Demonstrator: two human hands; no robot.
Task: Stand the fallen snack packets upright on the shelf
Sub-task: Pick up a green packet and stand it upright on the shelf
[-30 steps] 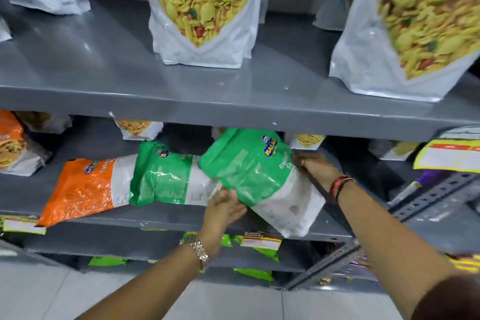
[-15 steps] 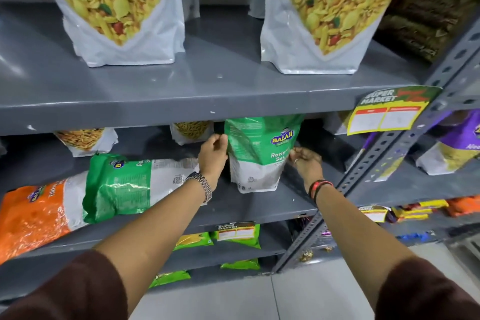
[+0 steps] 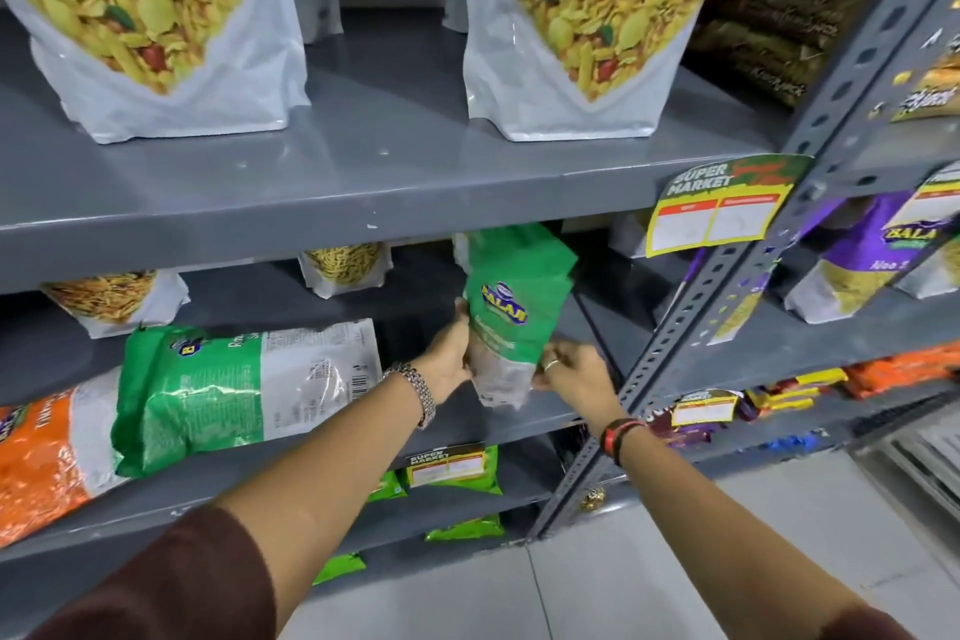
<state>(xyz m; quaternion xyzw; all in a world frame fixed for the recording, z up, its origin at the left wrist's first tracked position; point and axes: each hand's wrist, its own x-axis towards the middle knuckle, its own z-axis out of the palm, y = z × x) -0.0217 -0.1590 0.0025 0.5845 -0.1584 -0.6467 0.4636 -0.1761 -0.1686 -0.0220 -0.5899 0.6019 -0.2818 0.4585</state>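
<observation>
A green and white snack packet [image 3: 511, 307] stands upright near the right end of the middle grey shelf [image 3: 519, 424], turned edge-on. My left hand [image 3: 451, 359] grips its left side and my right hand [image 3: 569, 372] pinches its lower right corner. To the left, a second green and white packet [image 3: 234, 385] lies flat on its side. Beside it, at the frame's left edge, an orange packet [image 3: 41, 452] also lies flat.
Large clear-fronted mix bags [image 3: 156, 16] [image 3: 587, 16] stand on the upper shelf. Small packets [image 3: 345, 265] stand at the back of the middle shelf. A slotted grey upright post [image 3: 727, 307] with a yellow price tag [image 3: 719, 208] is right of my hands. Purple packets [image 3: 872, 255] fill the neighbouring bay.
The green packet went from tilted in my hands to upright on the shelf, then turned edge-on. Both hands slid down to its lower part.
</observation>
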